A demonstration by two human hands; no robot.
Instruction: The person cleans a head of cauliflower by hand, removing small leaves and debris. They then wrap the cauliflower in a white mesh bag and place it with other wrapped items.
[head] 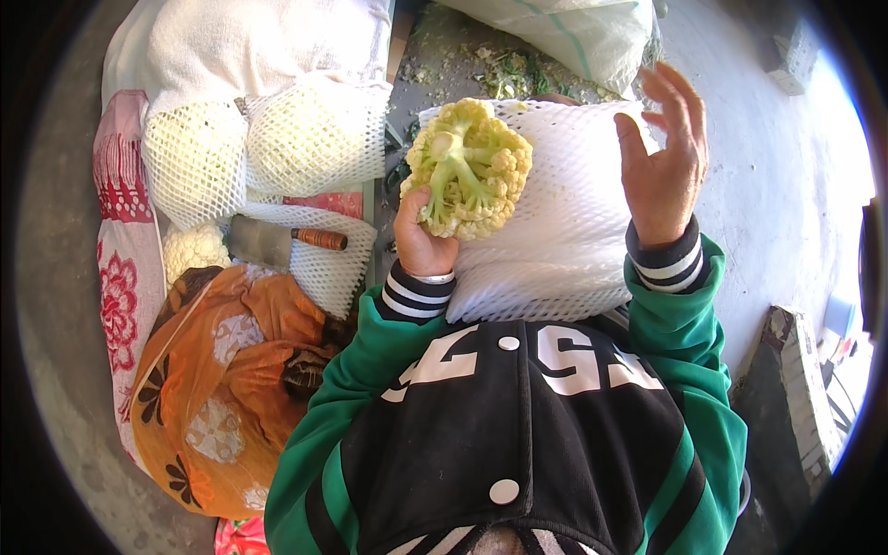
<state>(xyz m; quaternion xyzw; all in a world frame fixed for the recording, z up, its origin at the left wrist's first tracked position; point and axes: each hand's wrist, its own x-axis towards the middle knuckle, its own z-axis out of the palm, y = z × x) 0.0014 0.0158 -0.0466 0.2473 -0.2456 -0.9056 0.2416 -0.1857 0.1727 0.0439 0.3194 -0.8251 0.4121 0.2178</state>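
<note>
A pale yellow cauliflower head (479, 170) is gripped at its lower left edge by my left hand (424, 239), its cut stem and green-white branches facing up towards me. My right hand (662, 163) is raised to the right, palm turned inward, fingers apart and holding nothing. Beneath both hands, white foam netting (548, 236) is spread in front of my body. Left of my left hand lies a cleaver (267, 241) with a turned wooden handle, resting on another piece of foam netting (340, 260).
Two net-wrapped cauliflowers (194, 159) and a bare cauliflower (198, 251) sit on the left beside an orange patterned cloth (222, 388). White cloth (257, 41) covers the far left. Leaf scraps (513, 73) lie near a white woven sack (590, 35). A block (798, 388) stands at right.
</note>
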